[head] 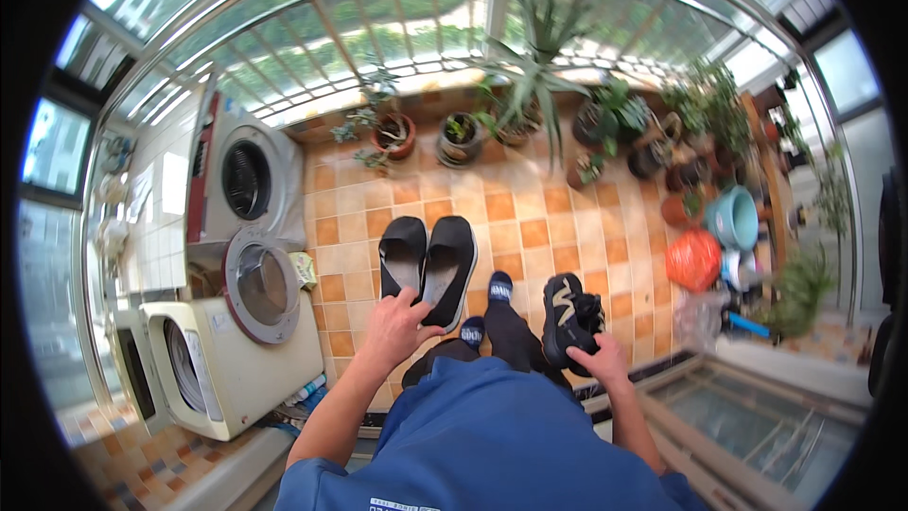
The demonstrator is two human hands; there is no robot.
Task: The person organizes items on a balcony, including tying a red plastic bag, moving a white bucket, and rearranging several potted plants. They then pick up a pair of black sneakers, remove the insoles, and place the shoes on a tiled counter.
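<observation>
My left hand (399,323) grips the heel ends of a pair of black slip-on shoes (448,266), held side by side with their toes pointing away from me and their pale insoles showing. In my right hand (603,358) is a pair of black sneakers (567,319) with beige marks, held by the heel end and pressed together; the second one is partly hidden. Both pairs are in front of my body, on either side of my feet in dark socks (500,287). Whether the shoes touch the floor I cannot tell.
A front-loading washing machine (284,149) with its round door open and a cream dryer (262,362) stand at left. Potted plants (461,138) line the railing. At right are a light blue bucket (732,218), a red plastic bag (692,260) and a glazed frame (759,419).
</observation>
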